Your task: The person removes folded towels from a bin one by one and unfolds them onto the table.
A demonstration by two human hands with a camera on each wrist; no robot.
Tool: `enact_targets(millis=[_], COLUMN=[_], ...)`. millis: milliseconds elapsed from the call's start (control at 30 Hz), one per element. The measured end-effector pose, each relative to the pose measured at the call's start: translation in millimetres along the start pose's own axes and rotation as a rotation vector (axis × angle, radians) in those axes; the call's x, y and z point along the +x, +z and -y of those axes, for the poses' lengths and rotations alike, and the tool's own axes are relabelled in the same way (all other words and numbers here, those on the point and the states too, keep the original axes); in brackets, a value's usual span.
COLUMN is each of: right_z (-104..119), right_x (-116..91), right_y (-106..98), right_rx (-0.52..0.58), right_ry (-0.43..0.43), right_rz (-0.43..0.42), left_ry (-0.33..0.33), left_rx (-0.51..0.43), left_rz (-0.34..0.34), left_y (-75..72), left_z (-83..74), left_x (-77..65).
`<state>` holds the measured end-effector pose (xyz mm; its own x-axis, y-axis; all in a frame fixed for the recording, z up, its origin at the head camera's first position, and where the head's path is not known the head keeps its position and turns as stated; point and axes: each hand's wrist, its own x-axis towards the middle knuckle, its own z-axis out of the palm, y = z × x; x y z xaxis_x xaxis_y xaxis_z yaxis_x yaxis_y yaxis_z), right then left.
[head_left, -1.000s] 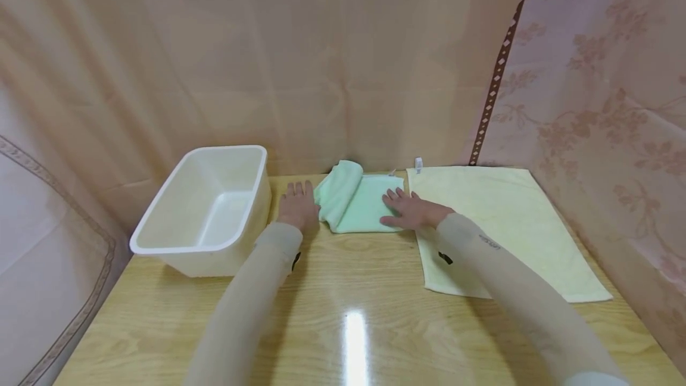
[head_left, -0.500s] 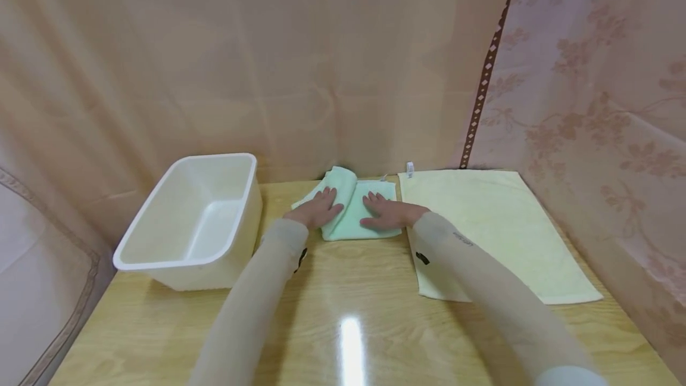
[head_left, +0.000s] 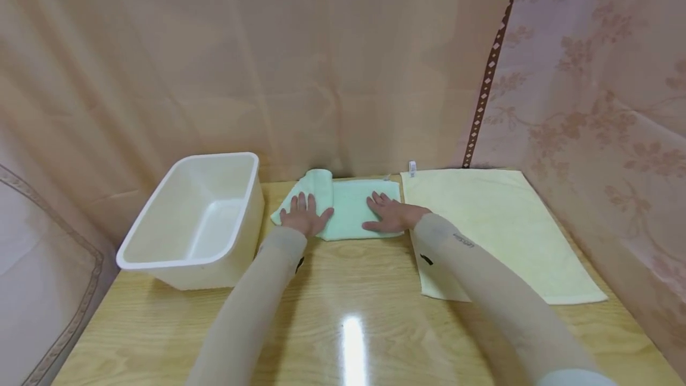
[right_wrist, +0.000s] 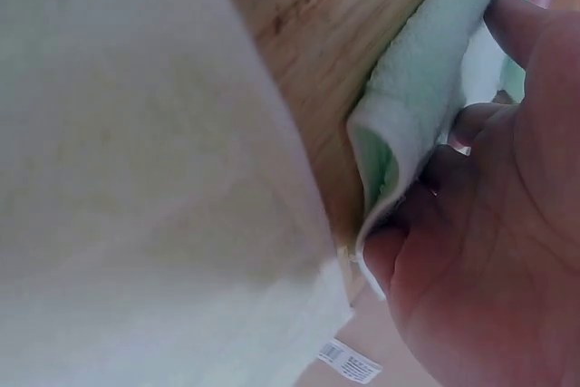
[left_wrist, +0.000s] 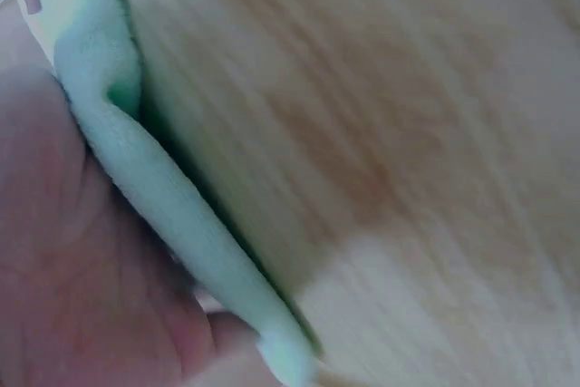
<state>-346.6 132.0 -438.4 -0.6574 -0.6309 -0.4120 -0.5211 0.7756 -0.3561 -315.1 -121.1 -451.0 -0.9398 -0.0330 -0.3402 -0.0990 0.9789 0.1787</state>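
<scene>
A mint green towel (head_left: pixel 351 210) lies folded at the back of the wooden table, its left part overlapped and slanting to a corner. My left hand (head_left: pixel 304 216) rests on that left part with fingers spread. On the towel's right end lies my right hand (head_left: pixel 393 213), fingers straight and the thumb apart. The right wrist view shows the towel's folded edge (right_wrist: pixel 385 156) as an open loop beside the fingers. In the left wrist view the green edge (left_wrist: pixel 172 206) runs along the left palm. To the right a pale yellow towel (head_left: pixel 493 219) is spread flat, partly under my right forearm.
A white plastic basin (head_left: pixel 177 267) stands at the left of the wooden table (head_left: pixel 321 314). Curtains (head_left: pixel 295 76) hang behind and at both sides. A white label (head_left: pixel 412 167) sticks up at the yellow towel's back left corner.
My left hand has come onto the green towel from its left side. The overlapped part has shifted left and lies flatter. My right hand stays on the right end.
</scene>
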Motion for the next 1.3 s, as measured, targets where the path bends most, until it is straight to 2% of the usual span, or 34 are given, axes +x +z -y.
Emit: enact_targets(millis=[33,133,200,300,433,800,1033,1167,1300], right_z=[-0.5,-1.9,-2.9,-3.9,-5.3,-6.5,-8.3,-8.2,-8.4], right_x=[-1.0,-3.9,-5.5,-6.9,-7.5,-13.6,-11.5,-9.2,-6.7], right_y=[0.5,2.1,3.4,4.4,3.8,-1.1,2.8,4.2,1.3], right_rx=[0.0,-0.008,-0.016,-0.02,-0.027,-0.017,-0.018,-0.03,-0.022], right_ry=[0.009,0.032,0.038,0.029,0.017,0.027,0.019,0.026,0.026], right_rz=[0.002,0.005,0.003,-0.002,0.0,0.001,-0.011,-0.007,-0.014], left_ry=[-0.048,-0.192,-0.25,-0.29,-0.295,-0.274,-0.273,-0.282,-0.276], left_rx=[0.015,0.051,0.07,0.08,0.092,0.101,0.128,0.159,0.144], left_rz=[-0.01,-0.018,-0.024,-0.032,-0.031,-0.019,-0.054,-0.053,-0.042], left_y=[0.5,-9.8,-10.9,-11.9,-10.9,-4.8,-1.0,-0.8,-7.0], left_z=[0.1,-9.2,-11.9,-15.2,-15.4,-13.4,-14.5,-14.5,-13.2], left_x=[-4.5,-31.8,-40.4,-47.3,-48.3,-35.2,-34.0,-33.5,-32.2])
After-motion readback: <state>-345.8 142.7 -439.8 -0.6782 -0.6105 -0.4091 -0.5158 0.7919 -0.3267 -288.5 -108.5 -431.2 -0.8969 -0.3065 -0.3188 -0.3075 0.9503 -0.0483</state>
